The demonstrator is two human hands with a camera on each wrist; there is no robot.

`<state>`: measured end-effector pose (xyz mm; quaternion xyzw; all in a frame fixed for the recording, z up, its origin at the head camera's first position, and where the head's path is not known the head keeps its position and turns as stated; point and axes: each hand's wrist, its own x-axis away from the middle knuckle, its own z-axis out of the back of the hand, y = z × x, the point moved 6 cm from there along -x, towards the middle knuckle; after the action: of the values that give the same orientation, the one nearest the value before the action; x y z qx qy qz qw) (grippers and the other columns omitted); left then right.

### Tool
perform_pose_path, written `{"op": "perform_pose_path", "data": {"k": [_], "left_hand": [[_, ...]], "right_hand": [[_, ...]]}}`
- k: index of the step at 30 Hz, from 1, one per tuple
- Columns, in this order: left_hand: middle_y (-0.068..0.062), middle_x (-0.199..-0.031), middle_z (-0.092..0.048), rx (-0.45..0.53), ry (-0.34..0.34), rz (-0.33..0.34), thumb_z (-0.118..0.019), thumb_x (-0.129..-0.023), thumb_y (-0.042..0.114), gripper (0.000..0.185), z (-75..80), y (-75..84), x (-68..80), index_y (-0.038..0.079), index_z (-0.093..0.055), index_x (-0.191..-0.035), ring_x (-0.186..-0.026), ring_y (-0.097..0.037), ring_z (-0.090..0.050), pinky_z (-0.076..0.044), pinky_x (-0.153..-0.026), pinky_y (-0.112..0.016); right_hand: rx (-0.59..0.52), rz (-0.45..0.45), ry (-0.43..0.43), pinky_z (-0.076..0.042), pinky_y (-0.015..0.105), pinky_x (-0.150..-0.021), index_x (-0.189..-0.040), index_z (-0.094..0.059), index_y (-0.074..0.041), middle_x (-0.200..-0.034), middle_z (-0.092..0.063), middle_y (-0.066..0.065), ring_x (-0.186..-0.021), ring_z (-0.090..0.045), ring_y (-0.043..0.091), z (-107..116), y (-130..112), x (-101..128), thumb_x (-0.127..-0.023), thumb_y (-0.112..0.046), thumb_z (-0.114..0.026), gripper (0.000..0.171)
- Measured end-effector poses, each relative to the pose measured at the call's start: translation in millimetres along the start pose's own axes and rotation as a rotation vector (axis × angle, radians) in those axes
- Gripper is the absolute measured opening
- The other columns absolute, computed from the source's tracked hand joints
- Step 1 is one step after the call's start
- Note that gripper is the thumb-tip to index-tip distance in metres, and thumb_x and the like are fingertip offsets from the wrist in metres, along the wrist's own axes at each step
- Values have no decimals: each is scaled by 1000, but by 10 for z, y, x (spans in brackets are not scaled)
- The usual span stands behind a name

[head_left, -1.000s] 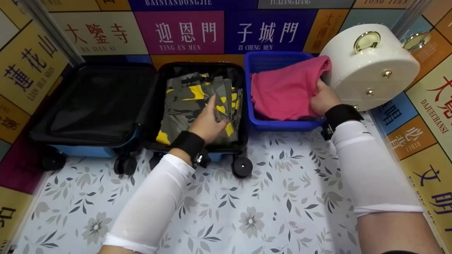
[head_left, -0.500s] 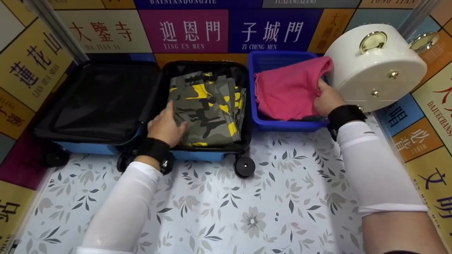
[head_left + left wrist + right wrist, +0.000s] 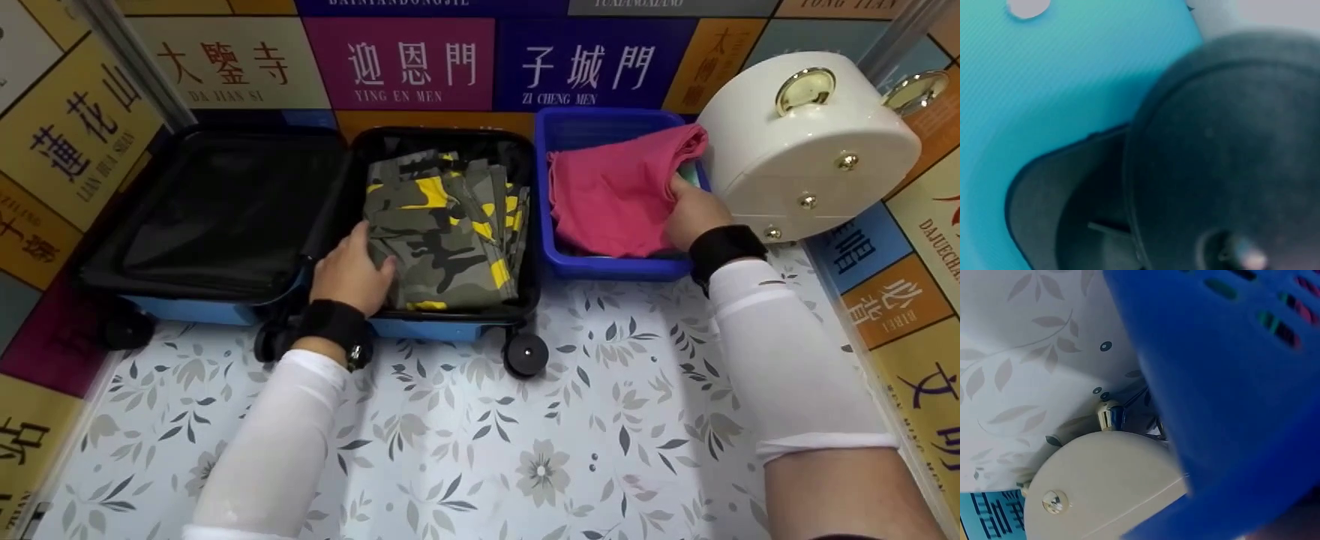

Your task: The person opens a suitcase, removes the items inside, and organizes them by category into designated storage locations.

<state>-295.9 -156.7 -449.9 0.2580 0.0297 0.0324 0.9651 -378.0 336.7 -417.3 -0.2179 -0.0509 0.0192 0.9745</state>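
An open suitcase lies with its two halves side by side. Folded camouflage clothes with yellow patches fill its right half. My left hand rests at the left edge of these clothes, fingers relaxed and thumb apart. To the right, a blue plastic basket holds a pink folded cloth. My right hand grips the cloth's right edge, fingertips hidden behind the fold. The left wrist view shows the suitcase's blue shell and a black wheel; the right wrist view shows the basket's slotted side.
Left of the clothes is the suitcase's black-lined left half. A white rounded case with gold handles and knobs stands right against the basket. Printed panels wall in the back and sides. A leaf-patterned surface spreads in front.
My left hand has gone from the top of the camouflage clothes leftward to their left edge. My right hand keeps its grip on the pink cloth. The head view has shifted slightly.
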Motion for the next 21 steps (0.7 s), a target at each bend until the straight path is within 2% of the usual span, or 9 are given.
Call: {"op": "perform_pose_path", "data": {"k": [3,7,10,13,15,17,21], "left_hand": [[-21,-159,-50,-9,-2,6,-60,-105,39,72,-13,-7,4,8,-34,-164,-142,-42,-52,-35,-121,-60],[-21,-157,-53,-1,12,10,-61,-104,40,71,-18,-14,1,8,-37,-163,-140,-42,-54,-36,-120,-59],[-21,-156,-54,4,21,13,-62,-104,40,70,-8,-23,0,8,-39,-162,-139,-43,-55,-37,-120,-59],[-21,-155,-55,3,22,15,-62,-104,39,69,4,-35,0,8,-39,-161,-138,-43,-56,-38,-119,-59],[-21,-154,-55,3,26,15,-62,-103,39,69,12,-40,-2,8,-40,-161,-137,-43,-56,-38,-119,-59],[-21,-154,-56,6,27,12,-62,-104,39,69,18,-39,-4,8,-40,-161,-137,-43,-57,-38,-119,-59],[-20,-154,-56,18,24,11,-62,-104,39,68,16,-33,-6,9,-40,-161,-136,-42,-57,-38,-119,-59]], "right_hand": [[28,-24,40,-41,63,-115,-168,-23,-10,-148,-52,38,-136,-51,55,-2,-17,-2,-81,4,-55,94],[-1,-87,130,-42,66,-112,-169,0,-5,-146,-49,44,-131,-53,59,17,-10,17,-84,0,-54,101],[-47,-106,243,-43,68,-109,-169,9,-12,-152,-42,43,-129,-53,60,56,-20,55,-89,-2,-52,101],[-55,-53,299,-42,70,-109,-171,2,-22,-165,-31,33,-134,-50,60,64,-55,77,-93,1,-45,94],[-18,-7,286,-43,71,-107,-171,-9,-26,-169,-27,29,-139,-46,59,50,-74,69,-90,4,-41,92],[20,10,238,-41,70,-110,-170,-17,-25,-171,-23,29,-145,-41,58,23,-67,51,-88,6,-37,91],[105,-16,128,-37,69,-115,-169,-21,-16,-165,-25,40,-148,-34,59,-29,-10,-1,-85,6,-43,90]]}}
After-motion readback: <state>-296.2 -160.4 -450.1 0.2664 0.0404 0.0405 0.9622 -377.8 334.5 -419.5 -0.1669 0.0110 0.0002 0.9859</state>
